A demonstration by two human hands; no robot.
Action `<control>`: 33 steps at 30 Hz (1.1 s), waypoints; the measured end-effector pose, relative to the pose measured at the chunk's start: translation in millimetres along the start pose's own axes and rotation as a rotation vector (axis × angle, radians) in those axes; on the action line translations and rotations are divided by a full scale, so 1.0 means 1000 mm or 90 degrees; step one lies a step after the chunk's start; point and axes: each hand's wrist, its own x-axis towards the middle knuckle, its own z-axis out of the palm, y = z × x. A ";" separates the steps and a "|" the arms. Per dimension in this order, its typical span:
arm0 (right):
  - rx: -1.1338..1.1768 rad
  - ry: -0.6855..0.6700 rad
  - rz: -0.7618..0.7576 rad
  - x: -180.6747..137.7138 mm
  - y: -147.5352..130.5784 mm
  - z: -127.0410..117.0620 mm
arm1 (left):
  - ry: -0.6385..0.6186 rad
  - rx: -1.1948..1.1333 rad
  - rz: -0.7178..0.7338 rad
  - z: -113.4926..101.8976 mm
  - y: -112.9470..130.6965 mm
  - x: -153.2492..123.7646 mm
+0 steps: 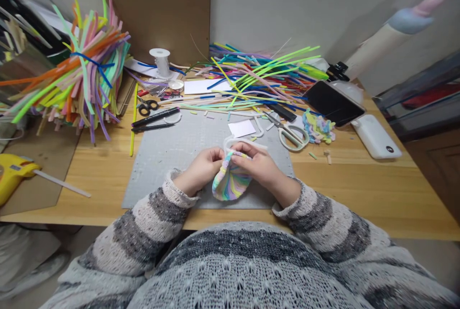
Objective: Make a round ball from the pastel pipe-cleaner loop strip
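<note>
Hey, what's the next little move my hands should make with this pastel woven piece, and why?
Probably bend the white pipe cleaner down along the rim of the pastel woven piece and tuck it in. The left hand and right hand both pinch the piece's top edge above the grey mat, and the white stem arcs free beyond the fingertips.

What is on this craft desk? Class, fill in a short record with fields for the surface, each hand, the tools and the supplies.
Surface: grey cutting mat on a wooden desk
Left hand: left hand pinches the pastel coiled piece at its upper edge
Right hand: right hand grips the same piece from the other side
Tools: white-handled scissors at the mat's far right corner; black markers at its far left corner; yellow glue gun at the desk's left edge
Supplies: bundled pipe cleaners at left; loose pipe cleaners at the back
</note>
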 end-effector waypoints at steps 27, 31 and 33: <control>0.037 0.111 -0.019 0.004 0.012 0.004 | -0.090 -0.166 -0.133 0.003 0.002 0.001; 0.025 0.099 -0.025 0.001 0.009 0.002 | -0.101 -0.146 -0.125 0.006 0.002 0.001; -0.001 0.070 -0.051 -0.001 0.007 -0.001 | -0.112 -0.151 -0.125 0.006 0.002 0.000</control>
